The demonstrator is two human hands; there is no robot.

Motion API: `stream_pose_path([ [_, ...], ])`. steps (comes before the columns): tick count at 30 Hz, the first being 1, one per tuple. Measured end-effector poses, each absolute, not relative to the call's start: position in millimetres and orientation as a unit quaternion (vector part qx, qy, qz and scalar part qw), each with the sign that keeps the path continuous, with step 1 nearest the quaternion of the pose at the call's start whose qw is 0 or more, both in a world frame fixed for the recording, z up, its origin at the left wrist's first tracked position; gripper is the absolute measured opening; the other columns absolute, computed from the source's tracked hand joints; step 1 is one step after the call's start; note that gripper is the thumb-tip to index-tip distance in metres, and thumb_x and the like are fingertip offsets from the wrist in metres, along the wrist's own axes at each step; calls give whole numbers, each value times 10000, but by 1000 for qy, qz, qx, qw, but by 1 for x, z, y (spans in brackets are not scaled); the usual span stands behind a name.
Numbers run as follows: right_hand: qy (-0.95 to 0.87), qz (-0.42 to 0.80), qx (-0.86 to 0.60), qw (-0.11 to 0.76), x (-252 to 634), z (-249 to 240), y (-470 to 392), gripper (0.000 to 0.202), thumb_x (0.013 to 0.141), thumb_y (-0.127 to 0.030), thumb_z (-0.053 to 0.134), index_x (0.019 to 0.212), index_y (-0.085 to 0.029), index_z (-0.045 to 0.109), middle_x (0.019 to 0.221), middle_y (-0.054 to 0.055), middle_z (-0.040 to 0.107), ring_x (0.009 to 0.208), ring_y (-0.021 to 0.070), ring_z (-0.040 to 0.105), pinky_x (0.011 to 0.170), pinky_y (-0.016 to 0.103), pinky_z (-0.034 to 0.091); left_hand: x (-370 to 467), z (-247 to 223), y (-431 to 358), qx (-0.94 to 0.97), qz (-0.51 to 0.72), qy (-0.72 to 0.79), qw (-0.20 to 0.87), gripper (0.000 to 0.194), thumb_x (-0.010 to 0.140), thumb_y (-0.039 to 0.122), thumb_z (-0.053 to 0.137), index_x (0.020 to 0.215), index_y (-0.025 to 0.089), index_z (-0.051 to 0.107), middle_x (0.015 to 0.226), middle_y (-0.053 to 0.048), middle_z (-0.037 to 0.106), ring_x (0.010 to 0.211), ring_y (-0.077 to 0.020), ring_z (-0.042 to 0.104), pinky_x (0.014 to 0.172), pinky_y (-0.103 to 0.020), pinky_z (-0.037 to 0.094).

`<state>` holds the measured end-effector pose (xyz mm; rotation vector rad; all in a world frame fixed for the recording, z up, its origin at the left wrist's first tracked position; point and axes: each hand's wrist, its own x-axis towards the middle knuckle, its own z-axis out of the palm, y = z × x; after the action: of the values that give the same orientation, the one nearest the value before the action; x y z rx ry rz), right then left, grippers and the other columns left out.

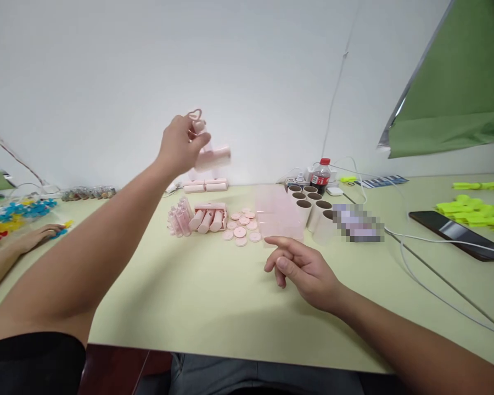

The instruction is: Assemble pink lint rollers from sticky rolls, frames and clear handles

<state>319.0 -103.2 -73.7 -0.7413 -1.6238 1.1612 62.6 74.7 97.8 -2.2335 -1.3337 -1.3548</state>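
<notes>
My left hand [183, 145] is raised in front of the wall, its fingers closed on a pale pink item [213, 157] with a heart-shaped top and a blurred cylindrical part. Below it on the table are upright clear pink tubes [180, 219], a pink tray with several cylinders [206, 219] and flat pink discs [240, 232]. My right hand [298, 269] hovers over the table with its fingers apart and nothing in it, just in front of translucent pink boxes [278, 214]. To the right of the boxes stand several open-topped white tubes [303, 211].
A cola bottle [320, 176] stands near the wall by cables. At the right lie a black phone [456, 233] and neon yellow pieces [473, 208]. Another person's hand [37, 237] rests at the left near blue, yellow and red pieces [27, 209].
</notes>
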Motion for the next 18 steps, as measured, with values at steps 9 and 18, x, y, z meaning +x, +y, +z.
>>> stream_pose_path([
  [9, -658, 497, -330, 460, 319, -75, -105, 405, 940, -375, 557, 1294, -185, 508, 821, 35, 658, 565, 96, 571, 541, 253, 522, 12, 62, 164, -689, -349, -635, 2, 176, 692, 275, 696, 754, 183, 558, 770, 12, 604, 755, -119, 513, 712, -283, 389],
  [18, -642, 511, -344, 457, 319, -77, -103, 391, 921, -364, 582, 1261, -178, 531, 822, 35, 652, 579, 94, 570, 545, 249, 519, 1, 55, 200, -590, -245, -767, -59, 222, 588, 221, 766, 683, 136, 585, 671, -53, 621, 708, -207, 623, 629, -323, 468],
])
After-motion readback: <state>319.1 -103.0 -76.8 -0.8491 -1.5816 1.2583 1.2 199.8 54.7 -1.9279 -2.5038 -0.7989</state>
